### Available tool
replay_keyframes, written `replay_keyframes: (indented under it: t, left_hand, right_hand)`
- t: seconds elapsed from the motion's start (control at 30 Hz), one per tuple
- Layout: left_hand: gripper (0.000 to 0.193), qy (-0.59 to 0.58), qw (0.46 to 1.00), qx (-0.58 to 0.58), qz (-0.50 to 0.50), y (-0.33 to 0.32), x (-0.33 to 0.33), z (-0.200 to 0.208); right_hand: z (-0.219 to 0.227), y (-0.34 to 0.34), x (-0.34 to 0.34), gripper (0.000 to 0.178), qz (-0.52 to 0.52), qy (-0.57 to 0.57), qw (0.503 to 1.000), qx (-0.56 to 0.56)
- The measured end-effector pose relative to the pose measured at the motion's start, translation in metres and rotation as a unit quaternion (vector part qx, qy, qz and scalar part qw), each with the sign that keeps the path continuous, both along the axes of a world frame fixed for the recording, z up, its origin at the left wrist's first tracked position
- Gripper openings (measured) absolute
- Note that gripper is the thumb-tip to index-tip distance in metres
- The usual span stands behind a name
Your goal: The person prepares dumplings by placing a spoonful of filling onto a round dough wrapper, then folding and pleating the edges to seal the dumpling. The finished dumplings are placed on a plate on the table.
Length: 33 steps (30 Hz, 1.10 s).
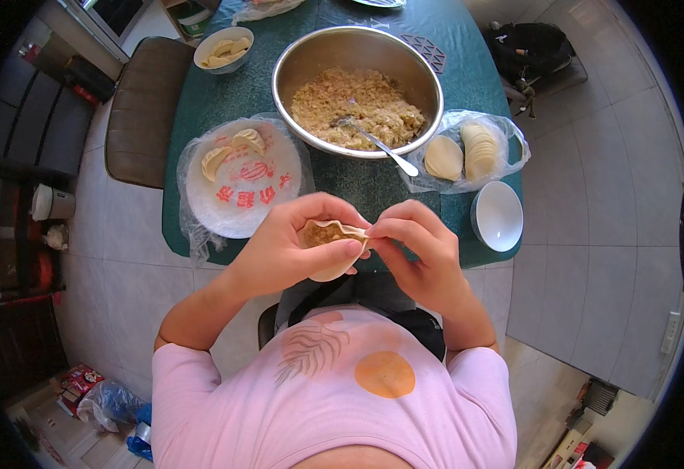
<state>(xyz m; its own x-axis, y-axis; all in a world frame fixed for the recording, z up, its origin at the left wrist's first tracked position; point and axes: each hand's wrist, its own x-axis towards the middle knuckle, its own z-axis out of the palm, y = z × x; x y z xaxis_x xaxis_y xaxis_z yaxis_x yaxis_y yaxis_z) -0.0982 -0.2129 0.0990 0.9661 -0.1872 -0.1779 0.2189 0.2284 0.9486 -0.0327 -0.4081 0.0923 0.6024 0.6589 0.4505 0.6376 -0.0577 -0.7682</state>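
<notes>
To the left of the steel basin (pixel 358 50), and a little nearer the person, two folded dumplings (pixel 214 162) lie on a plastic-covered plate (pixel 200 199). On the person's side of the basin, the left hand (pixel 273 241) is half curled, cradling a dumpling wrapper (pixel 331 274) between thumb and fingers. The wrapper's mouth gapes upward, showing the filling (pixel 322 234); its long axis runs roughly left to right, across the basin's near side. The right hand (pixel 422 247) is nearly closed at the fingertips, pinching the wrapper's right end (its other fingers are partly hidden). So the wrapper lies between both hands, deeper in the left, with only its right corner at the right fingertips. Right of the basin, stacked wrappers (pixel 479 152) sit on a clear bag (pixel 519 150).
</notes>
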Motion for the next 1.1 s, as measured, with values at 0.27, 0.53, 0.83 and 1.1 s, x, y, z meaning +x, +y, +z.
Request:
replay_keyframes:
  t: [0.27, 0.53, 0.83, 1.1]
  left_hand:
    - [0.015, 0.078, 0.996, -0.045, 0.005, 0.008, 0.001, -0.003]
    - [0.012, 0.013, 0.999, -0.048, -0.001, 0.004, 0.001, 0.004]
    - [0.015, -0.071, 0.997, 0.036, -0.005, 0.003, -0.001, 0.001]
    - [0.015, -0.054, 0.998, -0.008, 0.01, 0.001, -0.001, 0.007]
  right_hand:
    - [0.019, 0.003, 0.0, 0.021, 0.01, 0.07, 0.997, -0.003]
    - [0.02, 0.0, 0.002, 0.021, 0.026, 0.031, 0.998, -0.041]
    - [0.016, 0.003, 0.002, 0.021, 0.024, -0.016, 1.0, 0.004]
    - [0.013, -0.003, 0.005, 0.023, 0.016, -0.024, 1.0, -0.006]
